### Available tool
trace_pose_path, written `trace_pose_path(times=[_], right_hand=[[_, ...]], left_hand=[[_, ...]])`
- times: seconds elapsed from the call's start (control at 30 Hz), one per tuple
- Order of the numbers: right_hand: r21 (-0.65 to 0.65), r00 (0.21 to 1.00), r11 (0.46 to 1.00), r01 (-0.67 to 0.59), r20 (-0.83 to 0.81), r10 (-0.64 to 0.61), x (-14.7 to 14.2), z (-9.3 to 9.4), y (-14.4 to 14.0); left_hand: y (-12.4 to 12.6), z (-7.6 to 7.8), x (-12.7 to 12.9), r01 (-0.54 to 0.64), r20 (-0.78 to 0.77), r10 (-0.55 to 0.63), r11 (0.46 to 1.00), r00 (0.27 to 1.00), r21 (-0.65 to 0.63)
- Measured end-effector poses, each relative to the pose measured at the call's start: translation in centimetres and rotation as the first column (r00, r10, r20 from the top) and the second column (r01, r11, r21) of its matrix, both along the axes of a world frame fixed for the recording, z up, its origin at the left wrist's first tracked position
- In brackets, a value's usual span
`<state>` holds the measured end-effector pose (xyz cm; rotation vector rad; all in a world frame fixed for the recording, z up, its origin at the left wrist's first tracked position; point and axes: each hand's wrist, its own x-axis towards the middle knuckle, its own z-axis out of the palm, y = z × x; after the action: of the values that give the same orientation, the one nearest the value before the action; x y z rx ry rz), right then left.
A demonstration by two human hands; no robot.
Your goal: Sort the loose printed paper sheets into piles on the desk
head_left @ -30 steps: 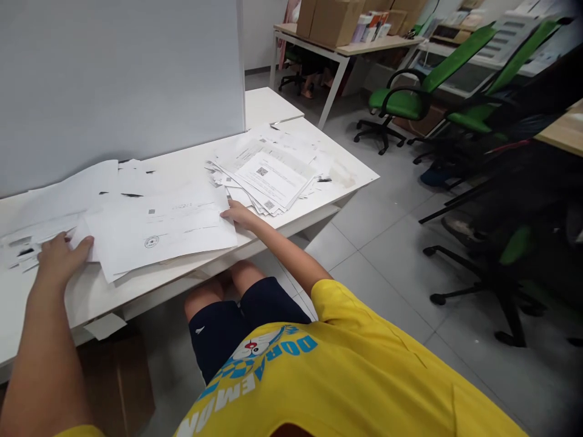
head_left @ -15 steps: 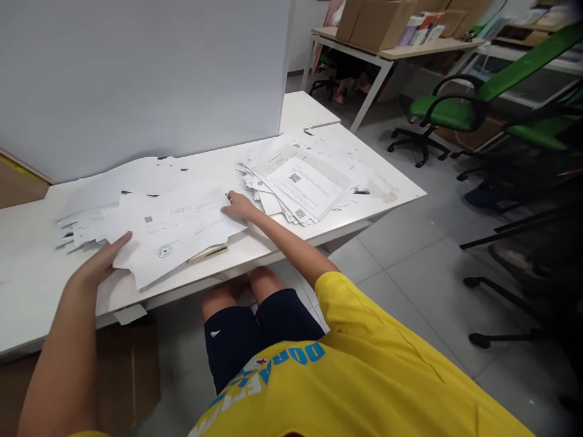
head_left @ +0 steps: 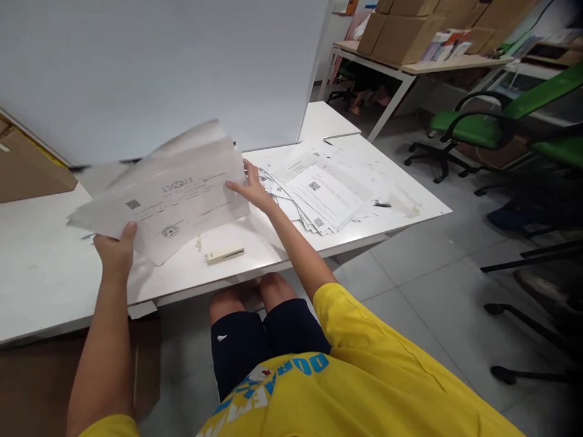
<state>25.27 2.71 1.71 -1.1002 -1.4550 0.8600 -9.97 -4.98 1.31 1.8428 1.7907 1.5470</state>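
Note:
Between my two hands a bundle of printed paper sheets [head_left: 191, 197] is raised and tilted off the table. A code square and a round stamp show on the front sheet. My left hand [head_left: 116, 246] grips the lower left edge with the thumb on the front. At the right edge, my right hand [head_left: 250, 185] pinches the sheets, thumb in front and fingers behind. Below the papers a cream stapler [head_left: 225, 255] lies near the table's front edge. To the right of my right hand rests a loose pile of printed sheets [head_left: 332, 194].
The white table [head_left: 40, 285] meets a tall white panel [head_left: 159, 73] at the back. A cardboard box [head_left: 31, 167] stands at the far left. Green office chairs [head_left: 478, 127] and another table with cardboard boxes [head_left: 403, 36] are to the right.
Both hands have lifted the sheets from the table and tilted them up. The stapler, partly covered before, now lies in full view. The camera view has shifted slightly.

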Motion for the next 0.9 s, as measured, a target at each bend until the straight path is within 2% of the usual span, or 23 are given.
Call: trace_pose_path(times=[0.1,0.17,0.23,0.3,0.37,0.47,0.57,0.63,0.77,0.83,0.9], right_hand=[[-0.085,0.981,0.982,-0.169,-0.115,0.159,0.2,-1.6,0.2],[-0.097,0.938,0.946,-0.31,-0.197,0.287,0.1,-2.6,0.1],[-0.07,0.911,0.929,-0.364,-0.236,0.339,0.0,-3.3,0.0],[-0.024,0.914,0.945,-0.325,-0.266,0.308,-0.1,-3.7,-0.4],[-0.005,0.908,0.958,-0.288,-0.32,0.271,-0.3,-4.2,-0.9],[-0.028,0.908,0.97,-0.24,-0.359,0.214,-1.0,-4.8,-1.7],[0.025,0.941,0.99,-0.14,-0.309,0.141,-1.6,-4.1,-1.8],[0.099,0.955,0.991,-0.085,-0.276,0.11,-1.6,-2.7,-1.5],[0.228,0.951,0.97,-0.089,-0.27,0.151,-0.9,-0.2,-1.2],[0.222,0.953,0.974,-0.051,-0.282,0.114,-0.7,-0.4,-1.5],[0.133,0.965,0.991,-0.006,-0.259,0.041,-0.8,-1.7,-2.0]], left_hand=[[0.3,-1.4,0.1,-0.047,0.158,0.019,0.983,0.987,0.176],[0.5,-1.9,0.2,-0.051,0.162,0.01,0.966,0.987,0.255],[0.6,-1.9,0.3,-0.037,0.148,-0.015,0.939,0.989,0.343],[0.6,-1.7,0.3,-0.039,0.154,-0.029,0.906,0.988,0.421],[0.4,-1.8,0.4,-0.101,0.212,0.005,0.889,0.977,0.447],[-0.2,-2.4,1.4,-0.131,0.305,0.006,0.91,0.952,0.394],[-0.7,-2.5,2.6,-0.1,0.345,-0.043,0.917,0.938,0.385],[-0.6,-1.6,2.8,-0.129,0.335,-0.026,0.892,0.942,0.433],[0.1,1.4,1.8,-0.134,0.264,-0.006,0.85,0.964,0.51],[0.0,1.8,1.2,-0.135,0.246,0.013,0.864,0.969,0.485],[-0.4,0.9,1.2,-0.136,0.263,0.019,0.89,0.965,0.434]])
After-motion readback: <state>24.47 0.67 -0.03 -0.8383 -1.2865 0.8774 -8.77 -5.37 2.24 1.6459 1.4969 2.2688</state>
